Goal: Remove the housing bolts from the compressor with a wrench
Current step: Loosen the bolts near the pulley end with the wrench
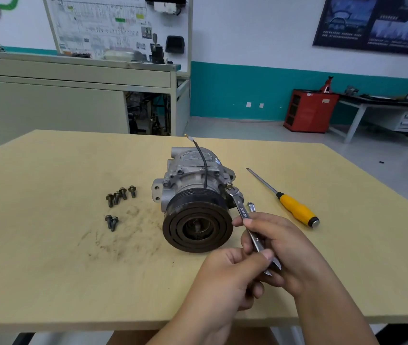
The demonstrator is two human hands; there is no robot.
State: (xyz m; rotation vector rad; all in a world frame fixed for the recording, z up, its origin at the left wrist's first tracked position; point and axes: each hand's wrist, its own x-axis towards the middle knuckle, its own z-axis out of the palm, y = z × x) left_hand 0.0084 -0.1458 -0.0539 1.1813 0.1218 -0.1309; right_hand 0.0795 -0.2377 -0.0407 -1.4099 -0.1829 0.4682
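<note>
The grey compressor (193, 180) lies mid-table with its dark pulley (197, 226) facing me and a black wire curling over its top. A silver open-ended wrench (241, 210) sits with its far jaw on a bolt (229, 186) at the housing's right side. My right hand (282, 247) grips the wrench's handle from the right. My left hand (232, 277) pinches the near end of the same wrench with thumb and fingers. Several loose bolts (121, 194) lie left of the compressor, with two more bolts (111, 221) nearer to me.
A yellow-handled screwdriver (295, 207) lies on the wooden table (48, 245) right of the compressor. The tip of a second wrench (251, 206) shows behind my right hand. Dark grease smears mark the table left of the pulley. Benches and a red cabinet (308, 110) stand behind.
</note>
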